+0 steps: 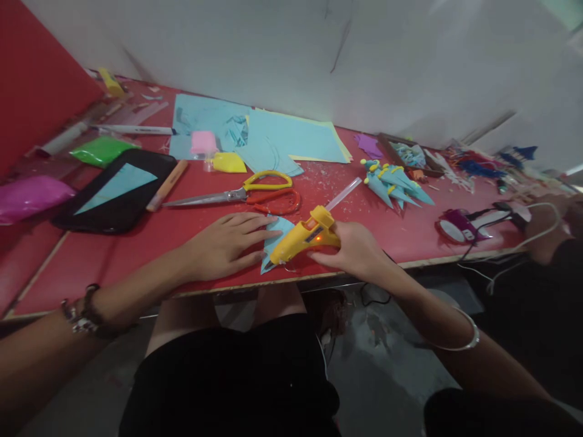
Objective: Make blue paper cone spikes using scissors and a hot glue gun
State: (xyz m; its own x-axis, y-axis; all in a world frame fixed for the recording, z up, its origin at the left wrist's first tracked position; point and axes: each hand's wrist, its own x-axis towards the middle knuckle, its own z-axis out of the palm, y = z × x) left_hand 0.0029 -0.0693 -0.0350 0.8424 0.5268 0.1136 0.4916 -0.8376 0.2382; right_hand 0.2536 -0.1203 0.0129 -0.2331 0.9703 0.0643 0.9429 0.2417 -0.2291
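Note:
A yellow hot glue gun (300, 238) is gripped in my right hand (353, 247), its orange light lit and a clear glue stick (345, 193) poking out the back. Its nozzle points down-left at a light blue piece of paper (277, 233) near the table's front edge. My left hand (230, 246) lies flat with fingers stretched out, its fingertips on the left side of that paper. Scissors (228, 195) with one yellow and one red handle lie just beyond my left hand. Whether the nozzle touches the paper I cannot tell.
Blue paper cones (395, 182) with yellow tips cluster right of the glue gun. A black tray-like case (121, 209) bearing a blue paper triangle sits left. Blue sheets (296, 136) lie along the wall. Another person's hand (546, 227) rests far right near white cables.

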